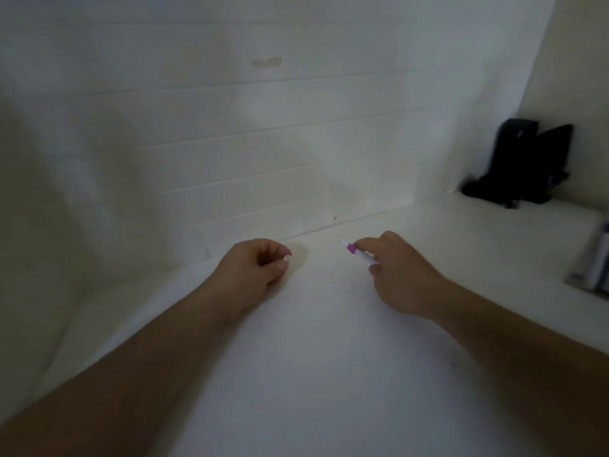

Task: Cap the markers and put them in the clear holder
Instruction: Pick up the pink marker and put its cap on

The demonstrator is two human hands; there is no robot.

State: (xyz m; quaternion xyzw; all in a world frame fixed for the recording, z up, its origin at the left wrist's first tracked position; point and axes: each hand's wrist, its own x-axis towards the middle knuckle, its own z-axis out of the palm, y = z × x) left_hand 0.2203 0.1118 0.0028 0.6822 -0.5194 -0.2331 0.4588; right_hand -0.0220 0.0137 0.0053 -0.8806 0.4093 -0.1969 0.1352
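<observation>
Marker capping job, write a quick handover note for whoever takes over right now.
Right hand: holds an uncapped marker with a purple band, tip pointing toward the left hand.
Left hand: pinches a small white piece, apparently the cap.
Clear holder: at the right edge of the white counter, already containing some markers.
Done: some markers stowed.
Left: press the cap on, then drop this marker into the holder.

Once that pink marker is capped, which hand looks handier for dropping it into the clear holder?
Probably the right hand. It already holds the marker, and the clear holder stands at the right edge of the counter, on its side. The left hand pinches a small white piece, likely the cap, farther away.
</observation>
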